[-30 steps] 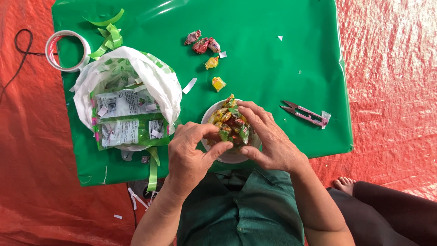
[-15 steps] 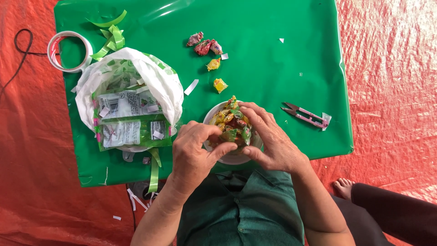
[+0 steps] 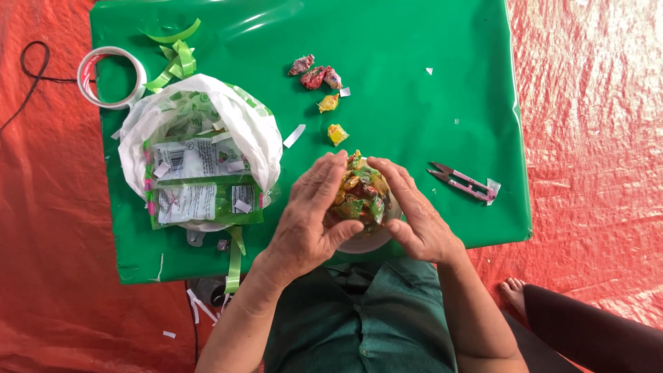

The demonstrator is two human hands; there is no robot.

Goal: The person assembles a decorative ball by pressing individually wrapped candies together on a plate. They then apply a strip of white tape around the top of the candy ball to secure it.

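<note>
Both hands have drawn in tighter around the heap since the earlier frame: my left hand [image 3: 307,221] has slid up so its fingers now lie flat along the left flank of the candy mound [image 3: 359,193], where before its fingertips were pinching at the near edge. My right hand [image 3: 414,214] stays cupped on the other flank. Neither grip is clenched; both hands are open-palmed, pressing and cradling the mound between them.

I see the mound as a rounded pile of small wrapped sweets in glossy yellow, green, red and orange wrappers, heaped above the rim of a white bowl [image 3: 362,242]. One bowl, one mound. It sits at the near edge of the green bench [image 3: 414,62], just in front of my green shirt.

Beyond it on the bench I count five loose sweets: three reddish ones [image 3: 314,74] clustered together, then two yellow ones [image 3: 333,119], one behind the other, leading toward the bowl. To my right lies one pair of pink thread snips [image 3: 461,181], well apart from the right hand. To my left sits one white plastic bag [image 3: 197,148] with printed green packets in it; I cannot count them surely. One tape roll [image 3: 110,77] rests at the far left corner, with curled green strips [image 3: 173,52] beside it. Another person's bare foot [image 3: 514,293] shows on the red sheet [image 3: 594,138].
</note>
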